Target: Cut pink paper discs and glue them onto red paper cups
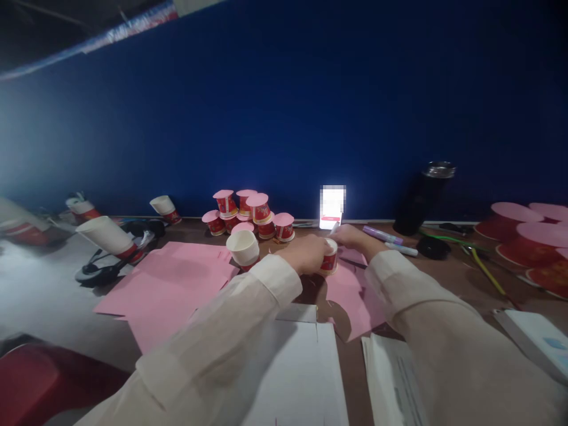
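My left hand [307, 253] is wrapped round a small red-and-white paper cup [329, 260] that stands upside down on a sheet of pink paper [350, 293]. My right hand [352, 236] rests just behind the cup with its fingers pinched on a pen [334, 227], whose tip points at the cup's top edge. Both arms wear pale long sleeves. A white paper cup [243, 247] lies on its side just left of my left hand.
A cluster of red cups capped with pink discs [251, 214] stands at the back by the blue wall. A lit phone [332, 206], a dark bottle [423, 198], markers [382, 235], more pink sheets [171, 284], white papers [302, 373] and large red lids [530, 234] surround the spot.
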`<state>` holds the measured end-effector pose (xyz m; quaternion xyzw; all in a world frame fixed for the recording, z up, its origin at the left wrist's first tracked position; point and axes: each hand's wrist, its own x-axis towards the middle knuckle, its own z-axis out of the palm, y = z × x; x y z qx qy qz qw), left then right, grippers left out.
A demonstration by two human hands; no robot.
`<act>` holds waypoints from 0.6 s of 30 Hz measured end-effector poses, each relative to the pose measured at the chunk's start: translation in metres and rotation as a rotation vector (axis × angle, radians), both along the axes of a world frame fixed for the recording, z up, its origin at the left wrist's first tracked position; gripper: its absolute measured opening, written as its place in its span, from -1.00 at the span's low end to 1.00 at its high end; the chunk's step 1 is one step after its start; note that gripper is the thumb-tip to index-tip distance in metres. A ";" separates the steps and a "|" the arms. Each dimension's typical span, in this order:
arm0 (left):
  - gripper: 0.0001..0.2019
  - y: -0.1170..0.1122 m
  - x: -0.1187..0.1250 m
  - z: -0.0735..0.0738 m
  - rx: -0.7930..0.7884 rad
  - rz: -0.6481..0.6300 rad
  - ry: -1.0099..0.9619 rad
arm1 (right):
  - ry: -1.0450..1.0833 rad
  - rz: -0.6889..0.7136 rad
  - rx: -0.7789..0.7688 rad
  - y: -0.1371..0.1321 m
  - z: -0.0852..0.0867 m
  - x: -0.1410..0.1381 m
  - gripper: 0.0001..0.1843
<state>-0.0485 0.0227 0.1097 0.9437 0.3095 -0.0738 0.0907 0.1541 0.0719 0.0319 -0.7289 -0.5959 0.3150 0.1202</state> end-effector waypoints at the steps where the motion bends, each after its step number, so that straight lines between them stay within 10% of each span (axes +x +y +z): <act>1: -0.66 0.000 0.000 0.000 0.016 -0.018 0.012 | 0.023 -0.027 0.006 -0.003 0.000 0.002 -0.54; 8: -0.67 0.003 0.001 -0.006 0.066 -0.067 0.031 | 0.223 -0.299 0.153 -0.028 -0.001 0.015 -0.57; 18: -0.67 0.004 -0.002 -0.022 0.083 -0.071 -0.103 | 0.702 -0.926 0.756 -0.103 -0.036 -0.011 -0.41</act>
